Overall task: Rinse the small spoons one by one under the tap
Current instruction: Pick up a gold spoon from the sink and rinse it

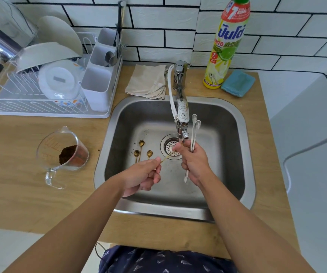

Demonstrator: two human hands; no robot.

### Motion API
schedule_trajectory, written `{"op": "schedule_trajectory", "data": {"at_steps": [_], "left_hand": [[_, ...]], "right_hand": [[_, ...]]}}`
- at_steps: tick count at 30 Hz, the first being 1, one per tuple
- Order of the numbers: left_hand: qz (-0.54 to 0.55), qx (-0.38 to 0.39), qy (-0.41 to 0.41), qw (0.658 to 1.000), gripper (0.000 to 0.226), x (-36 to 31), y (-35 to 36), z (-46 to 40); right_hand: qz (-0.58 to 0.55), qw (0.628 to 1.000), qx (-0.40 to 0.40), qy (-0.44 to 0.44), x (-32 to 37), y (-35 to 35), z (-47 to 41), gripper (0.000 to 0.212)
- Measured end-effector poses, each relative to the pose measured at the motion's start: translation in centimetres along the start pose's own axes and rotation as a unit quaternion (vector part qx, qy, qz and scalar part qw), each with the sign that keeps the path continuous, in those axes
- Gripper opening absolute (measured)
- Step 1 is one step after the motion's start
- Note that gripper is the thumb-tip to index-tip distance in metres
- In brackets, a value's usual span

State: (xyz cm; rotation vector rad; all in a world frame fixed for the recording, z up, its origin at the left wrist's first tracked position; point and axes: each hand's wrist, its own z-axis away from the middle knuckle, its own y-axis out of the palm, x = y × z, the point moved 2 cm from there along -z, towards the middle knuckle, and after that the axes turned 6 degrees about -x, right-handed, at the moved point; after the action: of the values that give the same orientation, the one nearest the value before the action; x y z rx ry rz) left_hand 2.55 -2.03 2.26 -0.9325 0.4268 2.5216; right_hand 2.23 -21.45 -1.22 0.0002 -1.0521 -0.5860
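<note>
My left hand (143, 175) pinches the handle end of a thin gold spoon (167, 157), which slants up to the right under the tap spout (184, 134). My right hand (193, 163) rubs the bowl end of that spoon with its thumb and fingers. It also grips two silver small spoons (195, 129) that stand upright, bowls up, beside the tap. Three gold spoons (141, 149) lie on the sink floor left of the drain (171, 147).
The steel sink (243, 146) is set in a wooden counter. A measuring jug with brown grounds (64, 152) stands left of it. A dish rack (46, 83), folded cloth (148, 81), detergent bottle (227, 46) and blue sponge (238, 83) line the back.
</note>
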Motion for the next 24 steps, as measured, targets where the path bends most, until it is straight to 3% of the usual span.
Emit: {"op": "schedule_trajectory", "data": {"at_steps": [4,7,13,18,21,24], "left_hand": [[-0.122,-0.037,0.061,0.990,0.038,-0.7,0.4,0.2],[-0.135,-0.054,0.074,0.987,0.036,-0.7,0.9,0.1],[-0.152,-0.067,0.065,0.984,0.035,-0.1,1.3,0.1],[-0.137,-0.055,0.074,0.986,0.034,-0.1,1.5,0.2],[-0.122,-0.062,0.084,0.987,0.033,-0.5,1.3,0.2],[-0.134,-0.062,0.092,0.985,0.033,-0.9,1.2,0.0]], "right_hand": [[0.045,0.998,-0.037,-0.023,0.2,0.1,0.0,0.026],[0.112,0.992,-0.036,-0.040,0.3,0.3,0.2,0.027],[0.135,0.991,-0.010,-0.008,-0.6,0.2,0.9,0.004],[0.123,0.991,-0.043,-0.010,0.0,0.6,0.5,0.020],[0.115,0.993,-0.011,0.001,0.2,0.4,0.4,0.032],[0.108,0.993,0.051,0.018,-0.3,0.6,1.0,0.022]]}}
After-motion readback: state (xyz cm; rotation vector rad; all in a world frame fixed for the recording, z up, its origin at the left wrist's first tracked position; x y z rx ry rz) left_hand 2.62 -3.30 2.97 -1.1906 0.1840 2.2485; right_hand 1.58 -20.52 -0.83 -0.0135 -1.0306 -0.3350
